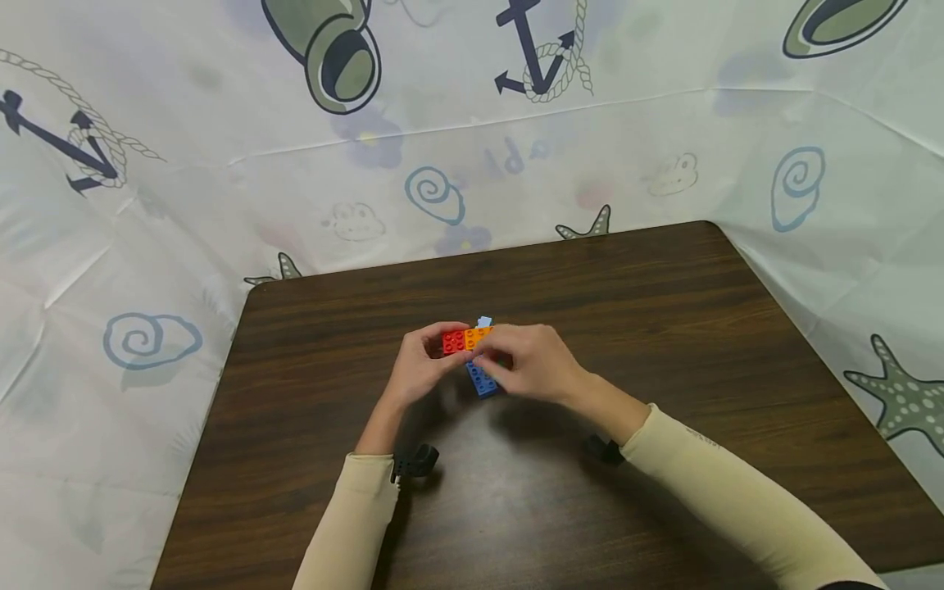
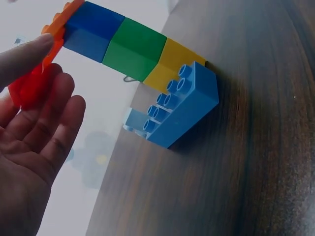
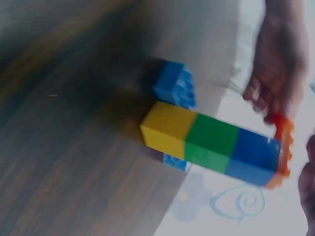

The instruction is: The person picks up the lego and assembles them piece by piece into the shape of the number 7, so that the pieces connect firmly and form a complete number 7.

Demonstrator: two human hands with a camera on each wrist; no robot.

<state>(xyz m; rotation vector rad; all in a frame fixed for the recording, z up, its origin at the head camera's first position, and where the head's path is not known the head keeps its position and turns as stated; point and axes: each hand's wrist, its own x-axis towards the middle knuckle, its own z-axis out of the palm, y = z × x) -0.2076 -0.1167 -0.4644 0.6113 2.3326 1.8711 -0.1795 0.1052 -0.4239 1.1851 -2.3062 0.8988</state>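
Note:
A stack of toy building bricks stands upright on the table. From the bottom it has a yellow brick [image 3: 168, 125], a green brick [image 2: 134, 49] and a dark blue brick [image 2: 93, 30]. Across its top lies an orange brick [image 1: 474, 338], with a red brick [image 1: 454, 342] at its left end. At the foot, a long blue brick [image 2: 184, 108] rests on the table, and a light blue piece [image 1: 483, 322] shows at the far side. My left hand [image 1: 419, 366] pinches the red brick, thumb by the orange one. My right hand [image 1: 537, 360], fingers loosely bent, hovers beside the orange brick, apart from it.
The brown wooden table [image 1: 634, 311] extends around the bricks on all sides. Behind it hangs a white cloth [image 1: 649, 123] printed with anchors, shells and starfish. A black wrist strap [image 1: 416, 460] sits on the left forearm.

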